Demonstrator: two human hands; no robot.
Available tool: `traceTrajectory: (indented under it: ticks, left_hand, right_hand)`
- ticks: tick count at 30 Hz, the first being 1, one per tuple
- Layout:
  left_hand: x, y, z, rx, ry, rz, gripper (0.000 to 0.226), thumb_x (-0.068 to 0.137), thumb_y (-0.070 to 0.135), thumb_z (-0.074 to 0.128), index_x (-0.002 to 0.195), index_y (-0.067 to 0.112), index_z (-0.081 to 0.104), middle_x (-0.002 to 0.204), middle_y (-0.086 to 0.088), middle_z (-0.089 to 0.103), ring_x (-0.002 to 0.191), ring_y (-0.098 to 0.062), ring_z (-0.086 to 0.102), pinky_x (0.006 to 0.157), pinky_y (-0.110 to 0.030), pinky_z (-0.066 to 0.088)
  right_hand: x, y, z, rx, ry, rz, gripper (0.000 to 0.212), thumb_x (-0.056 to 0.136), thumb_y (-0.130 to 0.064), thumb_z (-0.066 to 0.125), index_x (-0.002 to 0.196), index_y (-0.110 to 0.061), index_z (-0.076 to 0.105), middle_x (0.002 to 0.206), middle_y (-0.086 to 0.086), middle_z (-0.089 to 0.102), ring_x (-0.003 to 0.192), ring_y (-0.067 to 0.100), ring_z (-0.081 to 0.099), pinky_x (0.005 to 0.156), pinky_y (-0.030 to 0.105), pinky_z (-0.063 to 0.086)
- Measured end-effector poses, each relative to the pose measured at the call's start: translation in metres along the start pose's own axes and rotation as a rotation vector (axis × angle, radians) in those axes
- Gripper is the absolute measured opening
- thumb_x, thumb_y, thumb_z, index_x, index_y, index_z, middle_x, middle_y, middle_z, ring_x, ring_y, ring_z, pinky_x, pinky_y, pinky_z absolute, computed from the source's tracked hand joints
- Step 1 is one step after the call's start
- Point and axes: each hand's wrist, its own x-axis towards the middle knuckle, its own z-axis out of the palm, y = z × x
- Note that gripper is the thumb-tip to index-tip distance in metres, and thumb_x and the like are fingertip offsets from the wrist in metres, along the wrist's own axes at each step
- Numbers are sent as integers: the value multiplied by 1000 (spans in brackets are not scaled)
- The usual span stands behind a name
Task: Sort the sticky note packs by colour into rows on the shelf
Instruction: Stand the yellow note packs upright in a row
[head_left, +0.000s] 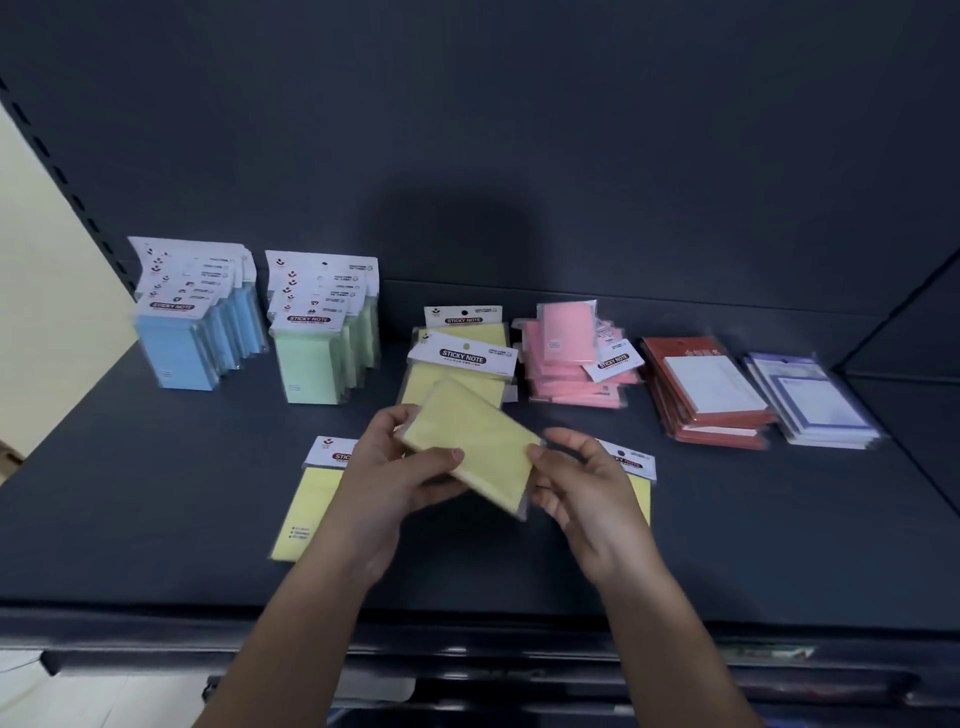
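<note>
Closest: left grip (395, 470) + right grip (587, 480) pinching yellow pack (475, 447) | looks light, wrap prob slippery | hold side edges

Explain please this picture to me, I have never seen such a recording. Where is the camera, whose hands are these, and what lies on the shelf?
There is no machine here. A person wears a camera on the head, so you look down at their two hands. The left hand and right hand together hold one yellow pack above a dark shelf. On it, from left: blue packs and green packs standing, then a yellow pile, pink pile, red pile and purple pile lying flat.
</note>
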Motion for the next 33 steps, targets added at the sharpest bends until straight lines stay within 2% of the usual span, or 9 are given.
traceTrajectory:
  ticks: [4, 7, 9, 13, 15, 18, 23, 29, 33]
  left_hand:
    - [-1, 3, -5, 95, 9, -28, 3, 86, 15, 59, 88, 14, 59, 74, -1, 65, 68, -17, 63, 55, -28, 55]
    - [0, 0, -11, 268, 73, -17, 26, 91, 30, 55, 76, 10, 59, 48, -4, 49, 39, -18, 48, 40, -25, 43]
    - [2, -3, -14, 359, 85, -14, 32, 92, 31, 54, 70, 8, 58, 46, -3, 48, 36, -17, 46, 38, -23, 38]
    - [3, -10, -18, 427, 54, 34, 5, 88, 12, 61, 91, 15, 64, 78, -3, 64, 59, -9, 53, 39, -20, 40]
    - [4, -16, -23, 501, 35, 29, 36, 84, 8, 65, 111, 31, 55, 94, 3, 61, 72, -12, 53, 39, -21, 39]
    - [2, -18, -26, 711, -14, 57, 50, 82, 11, 68, 117, 42, 50, 110, 9, 54, 77, -14, 51, 59, -21, 42]
    - [-2, -20, -21, 1391, -111, 232, 51, 79, 29, 69, 127, 26, 51, 136, 7, 35, 111, -14, 44, 95, -24, 35]
    - [-5, -21, -11, 1545, -319, 289, 60, 81, 42, 64, 134, 29, 42, 149, 9, 25, 134, -10, 25, 109, -22, 20]
    - [-6, -16, -10, 1698, -292, 343, 60, 82, 51, 58, 134, 31, 38, 129, 8, 36, 119, -12, 34, 101, -25, 29]
  right_hand:
    - [2, 1, -4, -18, -18, -98, 21, 84, 11, 56, 87, -10, 52, 56, -3, 60, 39, 7, 43, 37, 17, 33]
    - [0, 2, -8, -151, -74, -143, 23, 83, 14, 54, 89, -8, 55, 68, -2, 64, 40, 8, 40, 38, 18, 31]
    - [-1, 3, -12, -208, -101, -156, 24, 83, 13, 56, 92, -9, 57, 81, -2, 67, 42, 9, 38, 41, 18, 33]
    - [-1, 5, -19, -337, -120, -188, 26, 82, 9, 60, 97, -12, 59, 98, 0, 64, 43, 8, 40, 46, 19, 36]
    - [-1, 6, -22, -494, -102, -214, 31, 81, 7, 62, 95, -20, 59, 82, 1, 62, 47, 7, 44, 49, 18, 38]
    - [-2, 8, -24, -903, -124, -362, 29, 83, -1, 62, 93, -28, 58, 69, -8, 53, 57, 3, 48, 58, 14, 39]
    - [-2, 18, -21, -1392, -276, -607, 23, 85, -11, 58, 107, -17, 63, 108, -3, 57, 101, 13, 48, 81, 20, 35]
    - [4, 21, -19, -1467, -309, -651, 24, 84, -2, 53, 101, -10, 67, 109, 1, 61, 104, 19, 53, 84, 22, 37]
    - [5, 17, -16, -1453, -372, -644, 26, 87, -4, 52, 107, -12, 67, 119, -2, 61, 112, 16, 51, 91, 16, 33]
